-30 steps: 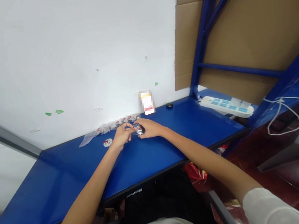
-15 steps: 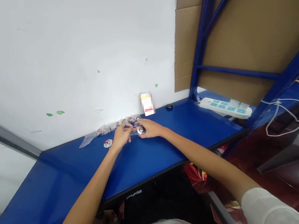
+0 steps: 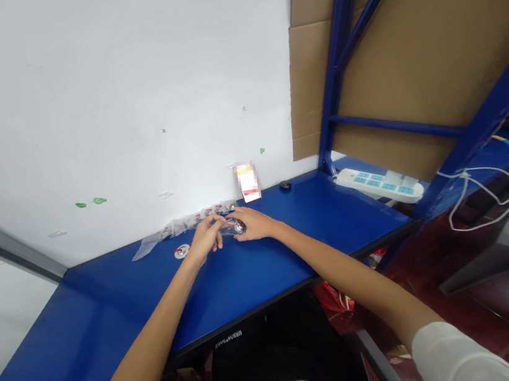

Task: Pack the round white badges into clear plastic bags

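Both hands work over the blue table, at a small clear plastic bag (image 3: 228,230) with a round, shiny metal piece (image 3: 239,226) in it. My left hand (image 3: 207,237) pinches the bag's left end between thumb and fingertips. My right hand (image 3: 256,222) is closed round the shiny piece at the bag's right end. Left of my left hand lies a flat white disc (image 3: 182,251) with a red mark. Behind the hands, several small clear bags (image 3: 188,222) with red and silvery contents line the foot of the wall. What the pieces are is too small to tell.
The blue table (image 3: 122,289) meets a white wall (image 3: 106,97). A blurred card (image 3: 248,182) leans there beside a small black object (image 3: 285,184). To the right are a white power strip (image 3: 380,185), a looped white cable (image 3: 488,222), a blue frame (image 3: 335,73) and cardboard (image 3: 405,52).
The view has shifted slightly. Both hands stay at the bag, and my right fingers now cover a little more of the shiny piece.
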A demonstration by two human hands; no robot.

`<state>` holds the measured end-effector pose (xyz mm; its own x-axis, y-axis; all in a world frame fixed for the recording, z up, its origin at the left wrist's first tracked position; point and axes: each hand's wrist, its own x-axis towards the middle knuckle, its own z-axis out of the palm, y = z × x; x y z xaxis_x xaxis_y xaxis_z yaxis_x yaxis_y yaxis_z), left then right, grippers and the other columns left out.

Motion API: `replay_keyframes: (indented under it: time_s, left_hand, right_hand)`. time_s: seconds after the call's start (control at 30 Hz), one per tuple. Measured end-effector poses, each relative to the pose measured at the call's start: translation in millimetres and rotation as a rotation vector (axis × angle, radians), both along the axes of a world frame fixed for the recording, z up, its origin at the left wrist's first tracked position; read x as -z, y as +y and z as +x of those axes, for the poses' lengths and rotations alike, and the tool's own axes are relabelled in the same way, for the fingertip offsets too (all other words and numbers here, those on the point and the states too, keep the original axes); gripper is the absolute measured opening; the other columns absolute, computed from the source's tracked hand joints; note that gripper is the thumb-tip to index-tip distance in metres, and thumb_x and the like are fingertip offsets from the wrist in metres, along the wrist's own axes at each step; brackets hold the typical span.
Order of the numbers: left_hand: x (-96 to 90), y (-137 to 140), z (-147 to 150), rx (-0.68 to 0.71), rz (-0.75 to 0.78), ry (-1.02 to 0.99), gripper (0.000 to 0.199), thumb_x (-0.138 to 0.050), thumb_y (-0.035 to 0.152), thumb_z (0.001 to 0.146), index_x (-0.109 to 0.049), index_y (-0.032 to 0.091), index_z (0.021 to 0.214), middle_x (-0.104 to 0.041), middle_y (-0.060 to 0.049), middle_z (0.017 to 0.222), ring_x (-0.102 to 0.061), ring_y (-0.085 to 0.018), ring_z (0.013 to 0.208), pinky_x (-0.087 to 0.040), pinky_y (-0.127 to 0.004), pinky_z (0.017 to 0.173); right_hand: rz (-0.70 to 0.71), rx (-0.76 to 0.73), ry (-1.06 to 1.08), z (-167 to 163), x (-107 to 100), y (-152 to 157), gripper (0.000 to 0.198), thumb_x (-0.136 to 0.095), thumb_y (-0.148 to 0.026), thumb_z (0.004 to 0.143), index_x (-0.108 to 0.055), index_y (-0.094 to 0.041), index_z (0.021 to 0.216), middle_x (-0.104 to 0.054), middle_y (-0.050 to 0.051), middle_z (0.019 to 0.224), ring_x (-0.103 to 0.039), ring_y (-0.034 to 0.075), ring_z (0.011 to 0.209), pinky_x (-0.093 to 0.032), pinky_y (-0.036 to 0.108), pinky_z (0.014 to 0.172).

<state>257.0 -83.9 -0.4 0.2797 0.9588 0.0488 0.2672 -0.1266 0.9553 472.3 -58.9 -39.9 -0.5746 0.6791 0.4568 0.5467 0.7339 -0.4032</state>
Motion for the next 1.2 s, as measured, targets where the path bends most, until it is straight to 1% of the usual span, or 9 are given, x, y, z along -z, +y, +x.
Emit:
replay_keyframes:
  time_s: [0.13, 0.27, 0.43, 0.57, 0.8, 0.9, 1.0, 1.07, 1.2]
  left_hand:
    - [-1.1, -1, 0, 0.000, 0.006, 0.021, 0.030, -0.066, 0.050, 0.093, -0.062, 0.022, 0.103, -0.057, 0.004, 0.048, -0.051, -0.014, 0.034, -0.029, -0.019, 0.034]
    - [-3.8, -1, -1, -0.017, 0.040, 0.056, 0.028, -0.063, 0.048, 0.095, -0.061, 0.021, 0.102, -0.057, 0.005, 0.046, -0.047, -0.013, 0.031, -0.030, -0.020, 0.034]
    - [-5.7, 0, -3, -0.074, 0.125, 0.007, 0.024, -0.063, 0.044, 0.093, -0.059, 0.021, 0.100, -0.077, -0.003, 0.077, -0.048, -0.010, 0.034, -0.031, -0.021, 0.034]
    - [-4.6, 5, -6, -0.174, 0.210, -0.050, 0.021, -0.064, 0.039, 0.090, -0.059, 0.021, 0.099, -0.082, -0.008, 0.101, -0.062, -0.011, 0.049, -0.037, -0.020, 0.038]
    - [-13.3, 22, -37, -0.288, 0.314, -0.015, 0.020, -0.060, 0.035, 0.090, -0.060, 0.019, 0.102, -0.081, -0.011, 0.106, -0.072, -0.016, 0.066, -0.042, -0.020, 0.048]
    - [-25.9, 28, -73, -0.234, 0.353, 0.304, 0.021, -0.065, 0.038, 0.089, -0.068, 0.019, 0.098, -0.081, -0.010, 0.098, -0.073, -0.020, 0.076, -0.048, -0.022, 0.057]
    - [-36.4, 33, -117, -0.150, 0.378, 0.557, 0.025, -0.072, 0.044, 0.085, -0.076, 0.021, 0.095, -0.081, -0.008, 0.097, -0.073, -0.023, 0.091, -0.052, -0.024, 0.070]
    - [-38.7, 37, -142, -0.091, 0.309, 0.596, 0.028, -0.077, 0.047, 0.079, -0.079, 0.023, 0.094, -0.082, -0.007, 0.098, -0.073, -0.025, 0.093, -0.053, -0.025, 0.074]
    - [-33.2, 44, -169, 0.003, 0.044, 0.580, 0.035, -0.091, 0.040, 0.051, -0.080, 0.025, 0.081, -0.081, -0.005, 0.086, -0.074, -0.026, 0.079, -0.052, -0.026, 0.067]
  right_hand:
    - [0.011, 0.001, 0.012, 0, -1, -2, 0.067, -0.086, -0.029, 0.082, -0.060, -0.018, 0.143, -0.066, 0.014, 0.129, -0.062, 0.032, 0.121, -0.051, 0.046, 0.106]
    - [0.033, -0.002, 0.017, -1, -2, -1, 0.067, -0.087, -0.028, 0.081, -0.060, -0.019, 0.142, -0.065, 0.013, 0.127, -0.061, 0.033, 0.119, -0.050, 0.046, 0.105]
    - [0.022, 0.015, 0.043, 1, -3, 0, 0.068, -0.087, -0.029, 0.081, -0.060, -0.019, 0.142, -0.062, 0.012, 0.125, -0.061, 0.031, 0.118, -0.051, 0.044, 0.105]
    - [-0.060, -0.007, 0.101, 1, 3, 2, 0.074, -0.086, -0.029, 0.079, -0.056, -0.019, 0.146, -0.059, 0.011, 0.125, -0.062, 0.029, 0.113, -0.052, 0.044, 0.102]
    - [-0.235, -0.094, 0.237, -4, 13, 3, 0.064, -0.078, -0.023, 0.079, -0.061, -0.019, 0.141, -0.061, 0.009, 0.126, -0.061, 0.023, 0.104, -0.053, 0.039, 0.097]
    - [-0.468, -0.102, 0.407, -5, 8, 0, 0.062, -0.075, -0.030, 0.082, -0.062, -0.021, 0.141, -0.062, 0.005, 0.111, -0.058, 0.017, 0.084, -0.053, 0.032, 0.079]
    - [-0.769, -0.231, 0.658, -8, 1, -6, 0.057, -0.072, -0.034, 0.083, -0.063, -0.022, 0.138, -0.061, 0.001, 0.095, -0.054, 0.016, 0.074, -0.048, 0.029, 0.067]
    - [-0.906, -0.322, 0.838, -12, -1, -10, 0.050, -0.074, -0.034, 0.081, -0.066, -0.022, 0.129, -0.062, 0.002, 0.094, -0.053, 0.016, 0.074, -0.046, 0.030, 0.065]
    - [-1.117, -0.365, 0.990, -18, 0, -15, 0.044, -0.084, -0.028, 0.074, -0.067, -0.022, 0.114, -0.064, 0.004, 0.097, -0.051, 0.015, 0.072, -0.043, 0.028, 0.061]
